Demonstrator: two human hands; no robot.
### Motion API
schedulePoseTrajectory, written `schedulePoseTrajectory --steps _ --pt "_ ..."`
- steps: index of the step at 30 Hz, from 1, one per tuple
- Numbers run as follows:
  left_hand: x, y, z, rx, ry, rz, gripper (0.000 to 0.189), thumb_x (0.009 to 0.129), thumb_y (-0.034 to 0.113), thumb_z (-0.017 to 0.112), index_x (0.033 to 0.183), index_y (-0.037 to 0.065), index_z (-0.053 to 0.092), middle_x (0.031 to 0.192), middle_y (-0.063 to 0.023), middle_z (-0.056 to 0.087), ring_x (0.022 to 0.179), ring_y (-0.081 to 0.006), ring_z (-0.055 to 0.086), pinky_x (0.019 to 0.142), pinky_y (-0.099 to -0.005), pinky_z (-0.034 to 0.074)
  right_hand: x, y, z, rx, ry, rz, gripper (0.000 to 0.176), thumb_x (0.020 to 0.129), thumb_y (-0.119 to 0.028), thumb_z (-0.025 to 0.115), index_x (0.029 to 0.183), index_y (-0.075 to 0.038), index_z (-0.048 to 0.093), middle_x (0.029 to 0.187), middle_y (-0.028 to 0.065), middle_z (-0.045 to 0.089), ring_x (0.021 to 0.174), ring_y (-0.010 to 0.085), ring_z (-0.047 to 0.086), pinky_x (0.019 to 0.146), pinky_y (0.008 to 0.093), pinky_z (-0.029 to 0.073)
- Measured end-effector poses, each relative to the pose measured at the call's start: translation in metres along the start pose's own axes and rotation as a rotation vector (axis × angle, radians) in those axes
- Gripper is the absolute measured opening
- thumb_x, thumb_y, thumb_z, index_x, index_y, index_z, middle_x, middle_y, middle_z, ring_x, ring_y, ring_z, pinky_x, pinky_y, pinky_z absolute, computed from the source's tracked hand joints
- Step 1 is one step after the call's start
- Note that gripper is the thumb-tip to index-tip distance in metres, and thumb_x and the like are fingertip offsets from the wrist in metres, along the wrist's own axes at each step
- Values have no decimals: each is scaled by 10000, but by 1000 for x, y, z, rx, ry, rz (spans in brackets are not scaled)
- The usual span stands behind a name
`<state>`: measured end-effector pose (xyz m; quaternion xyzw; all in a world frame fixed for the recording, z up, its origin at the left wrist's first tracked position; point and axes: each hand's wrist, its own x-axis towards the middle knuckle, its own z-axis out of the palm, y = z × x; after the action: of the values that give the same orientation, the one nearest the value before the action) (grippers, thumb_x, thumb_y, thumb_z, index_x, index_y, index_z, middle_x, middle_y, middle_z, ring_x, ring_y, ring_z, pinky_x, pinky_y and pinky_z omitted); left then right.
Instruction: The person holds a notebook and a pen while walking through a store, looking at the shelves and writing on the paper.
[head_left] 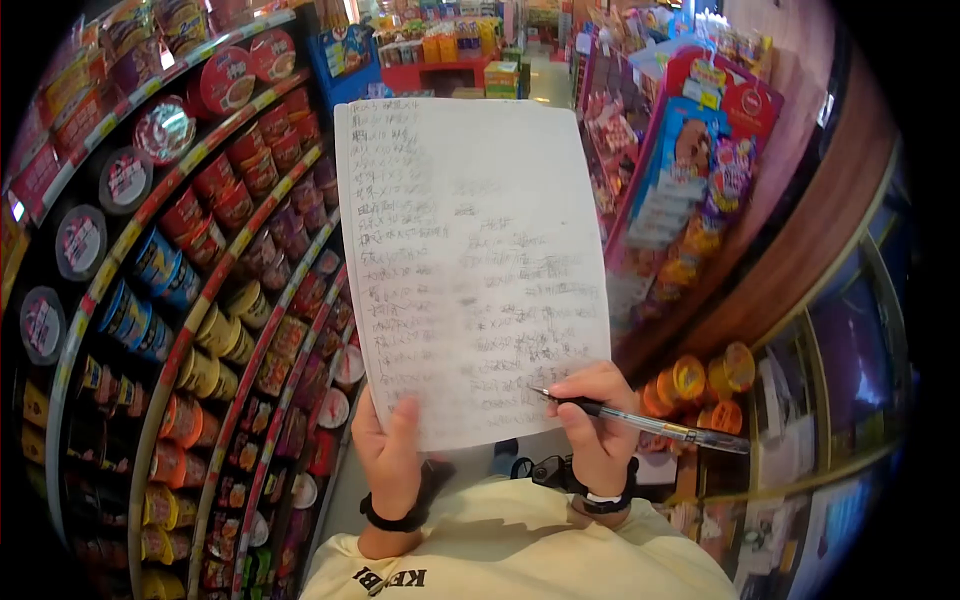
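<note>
A white sheet of paper [450, 230] with handwritten lines fills the middle of the head view, held upright in front of a light yellow shirt. My left hand [392, 455] grips its lower left edge, thumb on the front, fingers hidden behind. At the lower right corner my right hand [600, 415] holds a black and clear pen [655, 428] between thumb and fingers. The pen's tip points left over the lower writing; whether it touches the paper I cannot tell. Both wrists wear dark bands.
Curved shelves [150, 235] with cup noodles and packets rise on the left. Hanging snack bags [735, 175] fill a rack at the upper right, with orange tubs [688, 378] below it. An aisle runs behind the paper, with a red display [430, 75] of goods.
</note>
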<state>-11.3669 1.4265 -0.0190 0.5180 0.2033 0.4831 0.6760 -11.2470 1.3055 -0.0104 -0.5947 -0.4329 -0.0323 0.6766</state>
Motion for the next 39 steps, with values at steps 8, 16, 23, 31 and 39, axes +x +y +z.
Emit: schedulePoseTrajectory --steps 8,16,23,31,39 --pt "127 -50 68 9 18 -15 288 809 111 517 1044 -47 462 878 -62 550 644 -68 491 537 -188 396 133 90 -9 27 -9 -5 115 663 -32 569 777 -29 556 675 77 533 594 214 459 559 289 338" --pt "260 -112 113 40 -73 -188 264 793 100 540 1023 -18 485 781 -31 563 511 -29 462 386 -152 340 222 192 3 53 96 226 133 663 -42 560 796 -33 557 680 52 524 615 166 471 564 274 336" --pt "416 -157 132 0 -142 -144 283 792 85 526 1048 -23 472 814 -35 562 544 -37 482 408 -151 356 336 279 48 120 136 204 97 759 -100 533 782 -8 512 660 36 490 533 89 460 507 199 344" --pt "595 -192 165 -44 -195 -125 280 793 63 514 1039 -63 469 916 -72 551 804 -94 493 722 -214 393 479 365 99 191 248 190 172 795 -157 531 771 11 506 671 58 499 530 86 481 508 199 366" --pt "732 -282 211 12 -224 -272 291 784 79 529 1034 -58 470 901 -66 550 765 -86 496 664 -215 411 601 487 101 28 263 155 78 734 -19 515 801 17 500 710 74 511 615 129 481 560 237 380"
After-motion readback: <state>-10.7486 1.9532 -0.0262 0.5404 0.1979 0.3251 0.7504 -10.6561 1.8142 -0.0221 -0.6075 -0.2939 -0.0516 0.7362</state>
